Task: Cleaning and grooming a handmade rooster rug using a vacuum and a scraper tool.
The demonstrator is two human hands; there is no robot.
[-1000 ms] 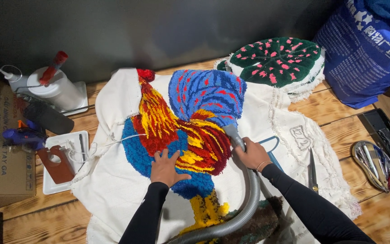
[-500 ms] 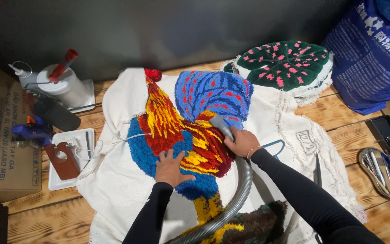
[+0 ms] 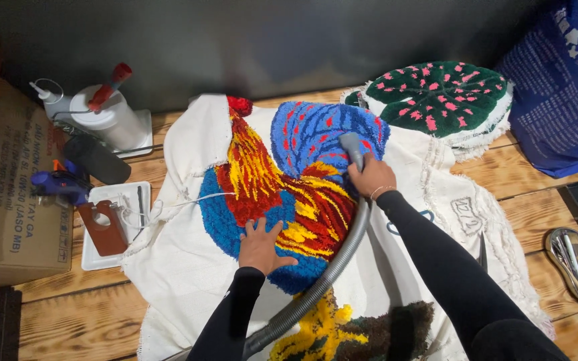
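On the bench, my right hand [image 3: 371, 176] — wrapped around the grey nozzle [image 3: 352, 147] — has slid up from the red-and-yellow tufts onto the blue patch of the rug [image 3: 289, 187]. My left hand [image 3: 260, 246] stays flat, fingers spread, pinning the lower blue edge — the hose [image 3: 332, 267] has swung along behind, so the cleaned strip now reaches higher.

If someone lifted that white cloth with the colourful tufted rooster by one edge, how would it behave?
The white cloth with the tufted rooster would probably flop and sag: its edges already lie in folds on the wooden table. The thick pile likely makes the middle heavier than the bare border. It seems apt to slide, since the left hand presses it flat.
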